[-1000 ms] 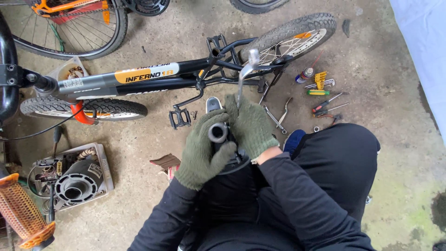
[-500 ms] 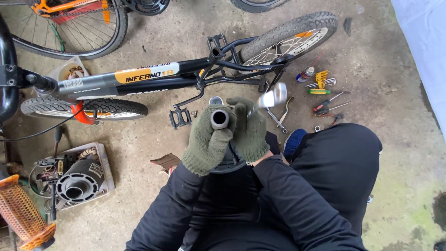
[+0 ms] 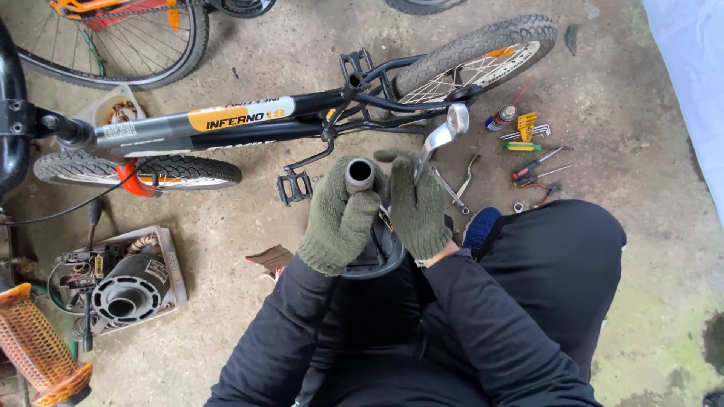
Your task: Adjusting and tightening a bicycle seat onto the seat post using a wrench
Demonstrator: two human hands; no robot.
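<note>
Two gloved hands met near the middle of the frame, and we read the scene from its left edge across. At lower left sat an orange plastic crate (image 3: 34,347), and just right of it a motor housing on a tray (image 3: 124,283). Above these, a small black bicycle (image 3: 249,120) lay on its side on the concrete floor (image 3: 641,98), stretching from far left to upper right.

Our left hand (image 3: 339,218), in a green knit glove, was closed round a grey metal tube (image 3: 360,173). The tube's long axis pointed almost straight up at the camera, so we saw mostly its open round mouth, which stood just above the curled fingers, toward the top of the frame. Below the hands, touching both, was a black rounded part (image 3: 377,252) resting against our lap; we could not tell what it was.

Our right hand (image 3: 422,207) sat just right of the tube, closed on the shaft of a silver wrench (image 3: 441,139). The tool rose up and rightward from the fist, its head ending near the bicycle's rear wheel. The tube therefore lay left of the wrench hand, close beside it, with the left hand already on it.

Farther right, loose hand tools (image 3: 532,151) were scattered on the floor.
</note>
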